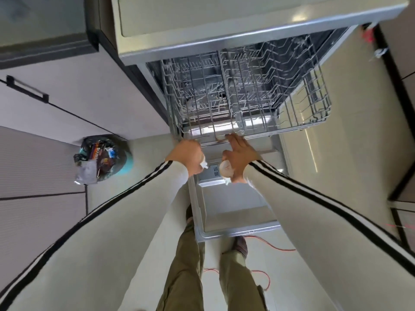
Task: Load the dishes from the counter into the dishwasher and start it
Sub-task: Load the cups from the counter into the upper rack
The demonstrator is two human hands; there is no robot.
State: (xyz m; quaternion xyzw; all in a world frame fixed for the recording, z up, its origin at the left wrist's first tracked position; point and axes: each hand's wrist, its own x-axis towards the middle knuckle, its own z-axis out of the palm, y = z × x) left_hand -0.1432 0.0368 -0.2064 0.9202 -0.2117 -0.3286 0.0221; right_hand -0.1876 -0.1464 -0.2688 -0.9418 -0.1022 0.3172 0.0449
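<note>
Closest to us, two pale sleeves (125,212) with black stripes run forward to the hands at the front of the drawn-out upper rack (247,97). Our left hand (184,153) is balled into a fist against the rack's front rail, with a white scrap (204,164) poking out beneath it. Whether its fingers close on the rail or only on the scrap we cannot tell. Our right hand (238,156) lays straight fingers (232,138) on the same rail, near the left hand, while a pale round thing (226,169) sits tucked under its palm. The wire rack juts from the dishwasher (152,72) above the door (233,207), which lies flat below our hands. Farther down we see olive trousers (186,265), a brown shoe (240,243) at the door's edge and a red cable (289,250) trailing over the pale floor. Off to the left a bin (105,158) lined with a black bag stands by the cupboards, stuffed with wrappers. Beyond the rack, the grey counter (224,16) overhangs the machine.
</note>
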